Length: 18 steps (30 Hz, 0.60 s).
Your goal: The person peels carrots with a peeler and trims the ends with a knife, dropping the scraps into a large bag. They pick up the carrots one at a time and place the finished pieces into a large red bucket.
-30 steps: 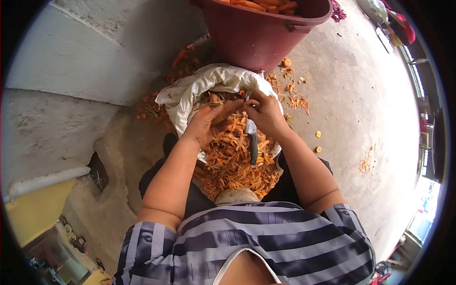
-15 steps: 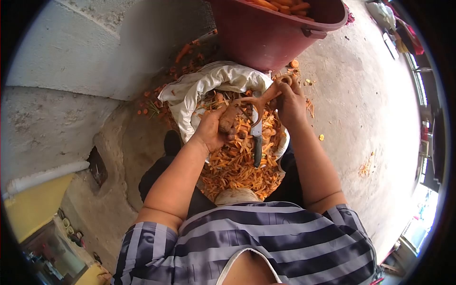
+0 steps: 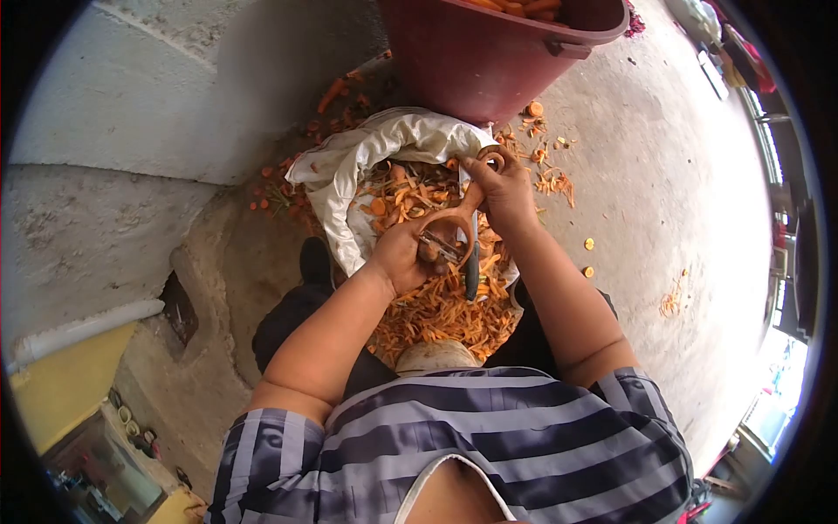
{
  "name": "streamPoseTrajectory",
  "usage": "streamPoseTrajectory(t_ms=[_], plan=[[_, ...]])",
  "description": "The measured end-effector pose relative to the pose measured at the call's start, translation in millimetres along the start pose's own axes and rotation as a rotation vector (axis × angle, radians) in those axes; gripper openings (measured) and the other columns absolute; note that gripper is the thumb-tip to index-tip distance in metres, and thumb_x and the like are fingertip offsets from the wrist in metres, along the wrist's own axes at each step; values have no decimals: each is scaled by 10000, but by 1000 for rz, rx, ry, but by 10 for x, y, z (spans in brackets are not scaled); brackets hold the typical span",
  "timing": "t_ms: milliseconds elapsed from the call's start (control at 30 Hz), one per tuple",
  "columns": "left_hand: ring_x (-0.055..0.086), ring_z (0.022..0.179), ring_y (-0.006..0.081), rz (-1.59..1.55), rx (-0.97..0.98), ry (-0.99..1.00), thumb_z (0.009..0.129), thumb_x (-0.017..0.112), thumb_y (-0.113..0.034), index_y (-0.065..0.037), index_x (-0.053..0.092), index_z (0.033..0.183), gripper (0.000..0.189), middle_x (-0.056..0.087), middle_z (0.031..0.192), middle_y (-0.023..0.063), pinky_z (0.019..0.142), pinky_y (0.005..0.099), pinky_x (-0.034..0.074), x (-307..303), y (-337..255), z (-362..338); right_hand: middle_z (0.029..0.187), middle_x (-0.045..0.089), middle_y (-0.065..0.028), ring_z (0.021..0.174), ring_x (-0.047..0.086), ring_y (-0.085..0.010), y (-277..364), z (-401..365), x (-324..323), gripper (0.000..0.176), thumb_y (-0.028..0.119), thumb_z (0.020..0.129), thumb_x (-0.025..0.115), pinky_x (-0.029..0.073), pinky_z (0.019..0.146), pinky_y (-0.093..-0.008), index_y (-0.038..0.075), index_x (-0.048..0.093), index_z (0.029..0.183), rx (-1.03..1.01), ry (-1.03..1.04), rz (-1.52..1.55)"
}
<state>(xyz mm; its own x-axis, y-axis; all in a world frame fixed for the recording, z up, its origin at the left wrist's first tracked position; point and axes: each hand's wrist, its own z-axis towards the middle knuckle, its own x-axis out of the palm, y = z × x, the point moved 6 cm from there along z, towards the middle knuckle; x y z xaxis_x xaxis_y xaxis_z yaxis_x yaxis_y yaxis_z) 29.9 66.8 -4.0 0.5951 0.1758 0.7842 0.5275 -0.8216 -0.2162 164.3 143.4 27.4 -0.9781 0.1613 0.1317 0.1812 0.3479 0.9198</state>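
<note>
My right hand (image 3: 508, 196) is closed around the handle of a brownish-orange Y-shaped peeler (image 3: 472, 199) with a ring at its end. The peeler's wide head lies over my left hand (image 3: 400, 255), whose fingers are wrapped round a stubby, dirt-brown carrot, now mostly hidden behind the peeler and fingers. Beneath both hands, a white woven sack (image 3: 336, 188) with a rolled rim holds a heap of orange peelings (image 3: 436, 310). On the peelings rests a knife with a black handle (image 3: 471, 278), its blade partly covered by the peeler.
A dark red tub (image 3: 480, 65) with carrots (image 3: 524, 7) stands just beyond the sack. Scraps and cut carrot slices (image 3: 534, 109) are strewn over the concrete floor (image 3: 646, 192). A rough wall (image 3: 105, 227) with a white pipe (image 3: 92, 325) runs along the left.
The peeler has come down and left with my right hand, from beside the carrot to over it. My left hand has shifted slightly right and down, still holding the carrot.
</note>
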Motion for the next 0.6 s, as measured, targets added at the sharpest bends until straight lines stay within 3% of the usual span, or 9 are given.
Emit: streamPoseTrajectory(t_ms=[67,233,333,367,433,467,500,567,600], plan=[[522,664,137,41,19,81,925,350,-315,-61,510,1077,336,566,870,72,532,268,422,112,-18,-41,669,524,-22,505,473,-87,41,102,-127,218,124,722,687,370,414,-212,32,523,831,-37,-79,-102],[445,592,120,33,-38,153,935,319,-333,-77,497,1106,355,538,806,51,507,239,371,71,2,-64,671,503,-35,514,471,-106,237,347,-762,178,139,758,655,366,392,-222,44,521,826,-181,-496,48],[443,595,119,-59,-86,148,928,330,-353,-85,498,1110,365,536,817,51,502,228,361,16,36,-34,670,546,-54,509,497,-102,283,154,-383,204,131,737,675,399,415,-225,13,527,814,-196,-274,155],[444,598,119,-92,-104,142,925,334,-358,-88,498,1112,367,537,824,52,500,225,357,-11,58,-22,688,546,-48,542,503,-97,265,39,-169,208,140,739,675,404,440,-226,18,528,822,-136,-89,155],[457,610,126,-108,-59,-3,923,349,-345,-99,513,1063,327,518,780,27,514,243,378,32,44,-43,674,525,-12,566,480,-82,171,-171,112,198,132,737,674,405,479,-221,26,542,839,-113,40,64],[464,616,129,-116,-37,-76,922,356,-338,-104,520,1039,309,508,759,14,521,253,389,34,40,-55,667,526,-10,562,477,-81,126,-174,146,193,134,735,671,405,484,-218,22,547,832,-151,45,6],[456,615,128,-107,-64,-12,922,356,-334,-105,517,1044,305,500,757,13,524,251,387,62,72,-50,659,526,-9,559,475,-80,85,-177,156,189,136,734,668,406,489,-216,18,552,825,-188,49,-53],[440,612,124,-87,-117,116,921,357,-325,-108,510,1056,298,483,754,12,531,247,384,88,134,-38,670,540,-23,557,485,-83,23,27,-65,163,122,737,657,407,494,-218,11,562,809,-55,-59,-74],[430,624,121,-108,-154,200,918,366,-320,-107,495,1074,294,464,758,21,538,248,380,115,153,-46,679,559,-45,539,487,-86,-17,184,-287,141,108,740,647,407,474,-223,3,569,792,-94,-214,-160]])
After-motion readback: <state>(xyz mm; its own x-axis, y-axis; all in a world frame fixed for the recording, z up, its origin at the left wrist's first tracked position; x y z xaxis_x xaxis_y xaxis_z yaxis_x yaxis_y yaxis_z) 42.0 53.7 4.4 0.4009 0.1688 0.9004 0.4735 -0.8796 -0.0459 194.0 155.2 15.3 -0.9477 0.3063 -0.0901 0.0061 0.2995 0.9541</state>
